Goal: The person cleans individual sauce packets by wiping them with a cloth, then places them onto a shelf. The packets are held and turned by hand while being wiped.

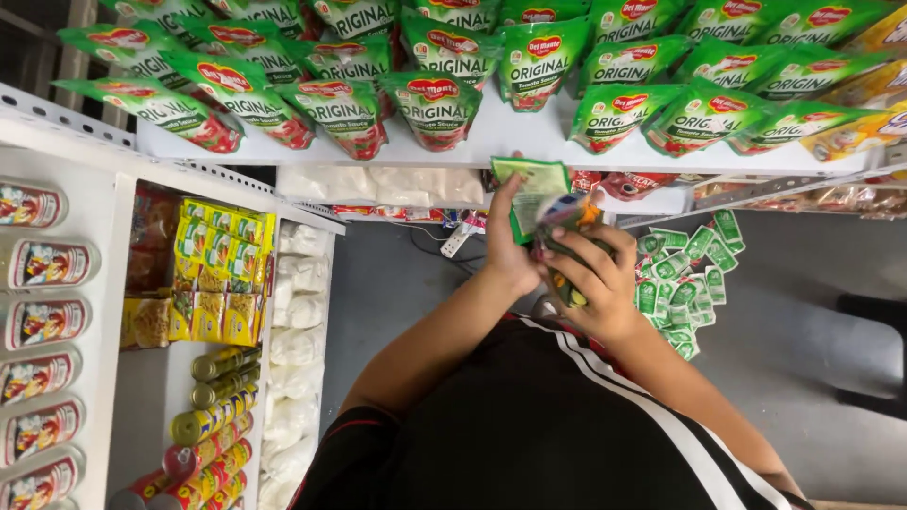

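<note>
Your left hand [510, 247] is raised in front of the white shelf [491, 142], its fingers pinched on a small green packet [531, 189] that stands upright just below the shelf's front edge. Your right hand [593, 283] is beside it, touching it at the knuckles, with the fingers curled tight around a bunch of small packets [567, 241]; the bunch is blurred, so you cannot tell how many it holds. On the grey floor [794, 312] just to the right of your right hand lies a loose heap of small green sachets [685, 283]. Above, rows of green pouches [435, 104] lean on the top of the shelf. To your left, cans [213, 416] and yellow packs [222, 274] fill a lower shelf.
</note>
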